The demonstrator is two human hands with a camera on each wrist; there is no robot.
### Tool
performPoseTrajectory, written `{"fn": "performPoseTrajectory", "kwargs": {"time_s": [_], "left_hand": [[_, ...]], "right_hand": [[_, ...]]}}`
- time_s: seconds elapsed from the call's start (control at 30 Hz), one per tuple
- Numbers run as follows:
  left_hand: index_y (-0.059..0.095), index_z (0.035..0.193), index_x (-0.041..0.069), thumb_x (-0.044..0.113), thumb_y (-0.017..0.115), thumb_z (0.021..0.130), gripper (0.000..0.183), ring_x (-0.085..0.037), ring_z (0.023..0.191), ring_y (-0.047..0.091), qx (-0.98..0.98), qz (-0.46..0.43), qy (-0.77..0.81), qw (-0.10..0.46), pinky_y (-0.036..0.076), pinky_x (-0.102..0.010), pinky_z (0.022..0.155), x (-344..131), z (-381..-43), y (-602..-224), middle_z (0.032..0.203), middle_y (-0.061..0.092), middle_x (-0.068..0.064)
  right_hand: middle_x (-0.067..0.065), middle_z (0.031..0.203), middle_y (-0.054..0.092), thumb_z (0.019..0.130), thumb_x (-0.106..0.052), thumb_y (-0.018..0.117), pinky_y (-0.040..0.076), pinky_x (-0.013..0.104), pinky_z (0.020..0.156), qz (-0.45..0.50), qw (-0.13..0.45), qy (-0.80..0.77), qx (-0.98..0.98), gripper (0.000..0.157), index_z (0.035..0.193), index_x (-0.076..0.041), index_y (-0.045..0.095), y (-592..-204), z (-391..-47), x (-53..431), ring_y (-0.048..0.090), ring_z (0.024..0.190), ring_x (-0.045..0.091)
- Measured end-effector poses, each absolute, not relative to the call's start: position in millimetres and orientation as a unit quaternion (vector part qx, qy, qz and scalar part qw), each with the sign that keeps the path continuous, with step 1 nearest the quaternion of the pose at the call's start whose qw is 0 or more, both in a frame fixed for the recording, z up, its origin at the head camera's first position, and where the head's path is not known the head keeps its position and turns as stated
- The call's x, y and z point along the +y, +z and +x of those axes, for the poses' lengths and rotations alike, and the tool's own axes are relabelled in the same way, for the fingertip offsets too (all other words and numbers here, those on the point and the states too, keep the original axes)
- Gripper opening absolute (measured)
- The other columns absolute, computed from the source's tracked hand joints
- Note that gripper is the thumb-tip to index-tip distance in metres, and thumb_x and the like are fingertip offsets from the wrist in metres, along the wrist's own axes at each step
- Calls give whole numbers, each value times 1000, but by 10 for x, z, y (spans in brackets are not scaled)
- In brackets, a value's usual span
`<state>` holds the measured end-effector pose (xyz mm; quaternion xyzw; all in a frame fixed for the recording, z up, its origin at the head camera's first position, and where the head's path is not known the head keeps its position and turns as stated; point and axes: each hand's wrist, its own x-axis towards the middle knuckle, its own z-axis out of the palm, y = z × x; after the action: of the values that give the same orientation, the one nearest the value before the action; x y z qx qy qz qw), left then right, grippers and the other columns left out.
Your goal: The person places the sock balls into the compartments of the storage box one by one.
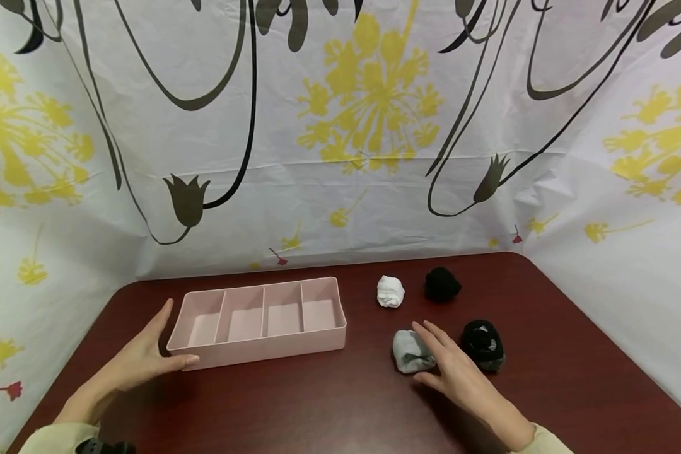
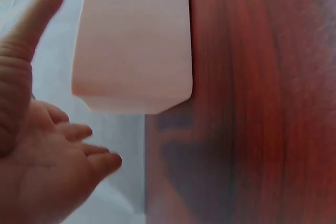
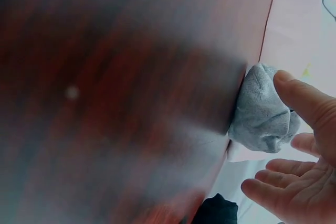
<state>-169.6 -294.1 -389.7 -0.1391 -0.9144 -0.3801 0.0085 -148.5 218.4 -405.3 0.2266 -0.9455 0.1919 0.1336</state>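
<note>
A pale pink box with several compartments (image 1: 263,350) stands on the table, long side toward me. My left hand (image 1: 127,362) is at its left end, thumb and fingers spread wide around the corner. In the left wrist view the box (image 2: 134,40) shows its plain side wall, with the thumb apart from it. My right hand (image 1: 459,375) reaches over a grey rolled-up sock (image 1: 408,353), fingers extended and thumb low beside it. The right wrist view has this grey sock (image 3: 262,111) between the thumb and the loosely extended fingers, not gripped.
Behind the grey sock sit a white rolled sock (image 1: 390,292) and a black one (image 1: 441,285). A black-and-grey rolled sock (image 1: 482,345) lies just right of my right hand. The dark red table (image 1: 295,403) ends at a floral-printed sheet (image 1: 318,221) at the back and sides.
</note>
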Motion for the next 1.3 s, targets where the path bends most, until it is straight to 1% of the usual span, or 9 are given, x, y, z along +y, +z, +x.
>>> {"fn": "performPoseTrajectory", "kwargs": {"time_s": [0.03,0.1,0.13,0.2,0.37,0.57,0.77,0.97,1.3], "left_hand": [[-9,150,3,26,76,76,115,-49,137,7,-911,-138,-389,-3,9,-36,112,-2954,-1729,-3898,153,0,-29],[-9,149,1,23,75,76,114,-51,136,5,-904,-137,-404,-21,11,-58,107,-2982,-1796,-3905,153,-2,-30],[-9,149,1,22,75,75,114,-51,136,5,-901,-134,-412,-29,12,-65,103,-2996,-1827,-3909,153,-2,-30],[-8,149,1,19,74,75,113,-52,135,4,-895,-133,-424,-40,14,-71,98,-3026,-1878,-3926,152,-2,-30],[-8,150,4,16,73,74,111,-53,134,5,-886,-136,-440,-56,14,-72,96,-3068,-1959,-3972,152,-2,-31],[-9,150,6,15,72,74,111,-52,130,12,-884,-146,-438,-65,18,-73,94,-3077,-2020,-4010,150,2,-34],[-11,150,8,14,71,74,113,-51,129,12,-879,-155,-446,-67,18,-73,93,-3083,-2061,-4041,150,0,-34],[-11,151,10,13,71,74,113,-49,127,15,-878,-154,-448,-67,20,-72,93,-3086,-2056,-4056,150,2,-33],[-8,152,14,12,71,73,111,-49,128,14,-877,-156,-451,-57,18,-72,94,-3082,-2059,-4072,151,4,-32]], "right_hand": [[25,135,46,69,-16,83,49,42,79,228,134,191,-945,81,139,-4,43,-4055,-1492,2184,54,114,34],[25,133,47,68,-15,83,49,41,78,231,137,189,-945,81,138,-3,44,-4061,-1507,2183,55,112,34],[25,133,48,67,-15,84,49,40,78,232,138,187,-944,82,138,-3,44,-4067,-1515,2183,56,111,33],[24,131,49,67,-15,84,49,39,77,234,139,185,-944,81,137,-3,45,-4070,-1530,2180,57,110,31],[20,129,51,67,-15,84,49,37,77,235,133,181,-946,81,137,-5,45,-4068,-1558,2177,58,106,25],[14,125,54,68,-13,83,49,35,77,240,129,169,-947,78,136,-4,47,-4059,-1582,2175,59,101,21],[9,119,56,69,-11,82,49,33,76,242,120,169,-948,72,133,-3,50,-4069,-1608,2182,58,97,17],[6,114,58,68,-9,82,50,31,75,247,137,166,-945,66,128,-4,55,-4083,-1625,2179,58,95,14],[0,102,61,67,-7,83,48,27,71,234,165,188,-939,53,116,-8,62,-4077,-1652,2138,59,86,10]]}}
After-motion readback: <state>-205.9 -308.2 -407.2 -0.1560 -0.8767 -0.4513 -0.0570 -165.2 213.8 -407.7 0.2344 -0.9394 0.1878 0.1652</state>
